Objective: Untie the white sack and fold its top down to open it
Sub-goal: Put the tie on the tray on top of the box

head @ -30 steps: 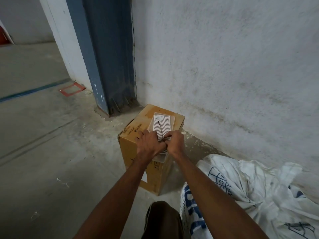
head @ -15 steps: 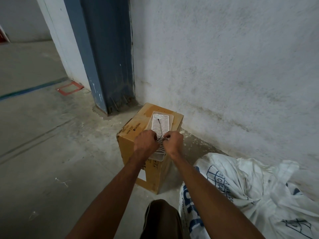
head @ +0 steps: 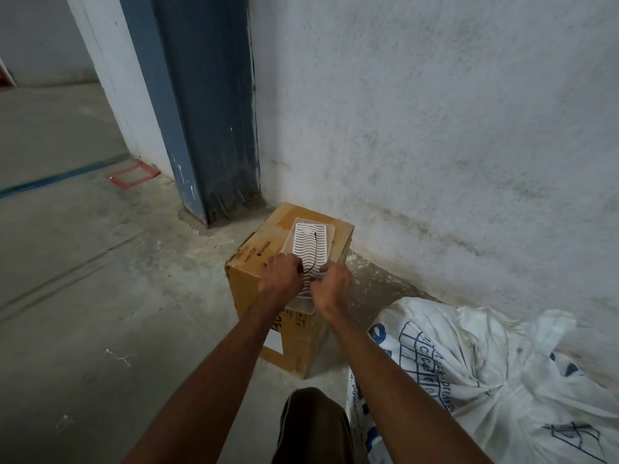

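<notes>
The white sack (head: 485, 370) with blue print lies crumpled on the floor at the lower right, against the wall. Both hands are away from it, over a cardboard box (head: 254, 262) to its left. A white slotted plastic tray (head: 311, 242) sits on top of the box, and a thin black string (head: 316, 252) lies across the tray. My left hand (head: 279, 274) pinches the near end of the string. My right hand (head: 331, 284) is beside it over the tray's near end, fingers curled; whether it holds anything is hidden.
The box stands in a corner between a blue-grey steel column (head: 207, 122) and a rough white wall (head: 435, 128). Bare concrete floor (head: 100, 296) stretches to the left. My knee (head: 311, 426) shows at the bottom, next to the sack.
My two hands were pressed together over the tray a second ago; they now sit slightly apart. The string still lies on the tray. The sack has not moved.
</notes>
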A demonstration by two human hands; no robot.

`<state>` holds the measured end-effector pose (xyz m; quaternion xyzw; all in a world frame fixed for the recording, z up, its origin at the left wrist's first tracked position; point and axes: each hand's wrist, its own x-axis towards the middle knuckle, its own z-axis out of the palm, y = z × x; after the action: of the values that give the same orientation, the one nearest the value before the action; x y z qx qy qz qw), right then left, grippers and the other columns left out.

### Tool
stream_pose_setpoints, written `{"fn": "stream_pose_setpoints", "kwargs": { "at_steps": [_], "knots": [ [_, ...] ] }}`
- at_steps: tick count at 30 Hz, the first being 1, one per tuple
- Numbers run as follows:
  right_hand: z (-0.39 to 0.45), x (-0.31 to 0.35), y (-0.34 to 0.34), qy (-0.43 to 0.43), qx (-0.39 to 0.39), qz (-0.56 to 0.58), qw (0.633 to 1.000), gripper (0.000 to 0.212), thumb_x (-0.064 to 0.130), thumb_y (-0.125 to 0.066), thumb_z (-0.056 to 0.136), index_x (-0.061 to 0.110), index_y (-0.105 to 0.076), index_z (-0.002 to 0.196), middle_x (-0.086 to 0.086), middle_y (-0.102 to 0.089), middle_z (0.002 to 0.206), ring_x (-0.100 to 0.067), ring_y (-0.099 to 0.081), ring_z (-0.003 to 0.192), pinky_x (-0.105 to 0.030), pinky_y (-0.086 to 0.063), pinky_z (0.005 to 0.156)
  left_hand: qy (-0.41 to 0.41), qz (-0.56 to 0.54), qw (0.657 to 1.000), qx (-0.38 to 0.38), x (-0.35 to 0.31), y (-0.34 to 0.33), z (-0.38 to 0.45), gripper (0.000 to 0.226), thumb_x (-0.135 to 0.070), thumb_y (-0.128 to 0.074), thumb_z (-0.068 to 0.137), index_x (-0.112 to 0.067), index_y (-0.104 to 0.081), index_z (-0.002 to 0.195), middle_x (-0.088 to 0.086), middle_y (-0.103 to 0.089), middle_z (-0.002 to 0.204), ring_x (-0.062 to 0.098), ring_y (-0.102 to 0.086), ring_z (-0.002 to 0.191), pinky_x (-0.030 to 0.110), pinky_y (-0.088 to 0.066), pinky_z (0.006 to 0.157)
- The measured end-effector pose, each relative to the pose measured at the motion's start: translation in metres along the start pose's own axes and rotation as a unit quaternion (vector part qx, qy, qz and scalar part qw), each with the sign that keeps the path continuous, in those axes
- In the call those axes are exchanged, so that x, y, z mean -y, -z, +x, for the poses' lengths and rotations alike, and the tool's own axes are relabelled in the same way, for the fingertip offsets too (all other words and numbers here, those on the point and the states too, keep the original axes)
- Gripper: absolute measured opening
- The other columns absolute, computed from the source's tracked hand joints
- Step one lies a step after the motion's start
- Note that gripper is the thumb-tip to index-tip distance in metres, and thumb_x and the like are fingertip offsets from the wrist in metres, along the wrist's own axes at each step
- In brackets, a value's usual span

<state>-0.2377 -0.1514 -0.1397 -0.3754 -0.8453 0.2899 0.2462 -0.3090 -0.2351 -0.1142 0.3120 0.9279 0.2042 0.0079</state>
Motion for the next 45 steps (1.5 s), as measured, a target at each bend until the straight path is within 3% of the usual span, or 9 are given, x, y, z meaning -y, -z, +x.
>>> {"fn": "stream_pose_setpoints", "kwargs": {
  "at_steps": [7, 14, 19, 25, 35, 41, 45],
  "knots": [
    [-0.001, 0.007, 0.001, -0.029, -0.001, 0.006, 1.000, 0.030, 0.010, -0.082, 0.079, 0.011, -0.074, 0.108, -0.005, -0.074, 0.103, -0.017, -0.071, 0.087, -0.027, -0.063, 0.063, 0.002, -0.042, 0.999, -0.008, 0.001, 0.001, 0.004, 0.013, -0.017, -0.070, 0.086, -0.016, -0.075, 0.099, 0.003, -0.071, 0.100, 0.016, -0.065, 0.088, 0.032, -0.056, 0.076],
    [-0.003, 0.012, 0.002, -0.044, 0.033, 0.005, 0.998, 0.021, 0.012, -0.082, 0.077, 0.012, -0.075, 0.096, -0.003, -0.073, 0.090, -0.014, -0.069, 0.075, -0.021, -0.058, 0.055, 0.026, -0.044, 0.999, -0.018, 0.003, 0.005, 0.007, 0.011, -0.017, -0.075, 0.082, -0.018, -0.077, 0.093, 0.000, -0.073, 0.092, 0.014, -0.065, 0.082, 0.029, -0.057, 0.072],
    [-0.003, 0.013, 0.003, -0.020, 0.050, -0.001, 0.999, 0.026, 0.009, -0.083, 0.076, 0.008, -0.075, 0.101, -0.007, -0.073, 0.097, -0.019, -0.071, 0.081, -0.026, -0.061, 0.060, 0.021, 0.026, 0.999, -0.038, 0.007, -0.007, 0.000, 0.011, -0.024, -0.066, 0.089, -0.019, -0.071, 0.098, 0.006, -0.065, 0.101, 0.022, -0.059, 0.096, 0.041, -0.058, 0.079],
    [0.000, 0.012, 0.011, 0.002, 0.053, -0.008, 0.999, 0.032, 0.007, -0.080, 0.081, 0.008, -0.073, 0.112, -0.008, -0.073, 0.110, -0.022, -0.071, 0.096, -0.029, -0.061, 0.074, -0.003, -0.006, 0.998, -0.061, 0.004, -0.010, 0.000, 0.014, -0.025, -0.066, 0.091, -0.019, -0.073, 0.101, 0.003, -0.068, 0.097, 0.016, -0.061, 0.085, 0.032, -0.058, 0.072],
    [0.001, 0.009, 0.018, 0.039, 0.080, -0.019, 0.996, 0.029, 0.011, -0.080, 0.081, 0.009, -0.076, 0.109, -0.008, -0.075, 0.105, -0.020, -0.072, 0.090, -0.032, -0.062, 0.075, -0.025, -0.027, 0.998, -0.048, 0.005, -0.017, 0.002, 0.017, -0.023, -0.068, 0.090, -0.020, -0.076, 0.104, 0.004, -0.073, 0.099, 0.015, -0.067, 0.083, 0.033, -0.061, 0.071],
    [-0.007, 0.008, 0.022, 0.045, 0.065, 0.024, 0.997, 0.036, 0.009, -0.081, 0.081, 0.011, -0.074, 0.117, -0.005, -0.075, 0.113, -0.019, -0.072, 0.097, -0.028, -0.060, 0.077, -0.004, -0.004, 0.998, -0.067, 0.007, -0.017, -0.003, 0.024, -0.029, -0.062, 0.092, -0.016, -0.067, 0.112, 0.012, -0.063, 0.117, 0.029, -0.053, 0.113, 0.042, -0.047, 0.096],
    [-0.017, 0.002, 0.045, 0.053, 0.043, 0.051, 0.996, 0.032, 0.006, -0.075, 0.086, 0.008, -0.073, 0.118, -0.007, -0.074, 0.116, -0.023, -0.072, 0.099, -0.017, -0.052, 0.074, 0.024, -0.098, 0.989, -0.107, -0.008, -0.004, -0.029, 0.032, -0.023, -0.067, 0.089, -0.015, -0.066, 0.120, 0.011, -0.063, 0.124, 0.028, -0.050, 0.119, 0.040, -0.048, 0.095]
  ]
}}
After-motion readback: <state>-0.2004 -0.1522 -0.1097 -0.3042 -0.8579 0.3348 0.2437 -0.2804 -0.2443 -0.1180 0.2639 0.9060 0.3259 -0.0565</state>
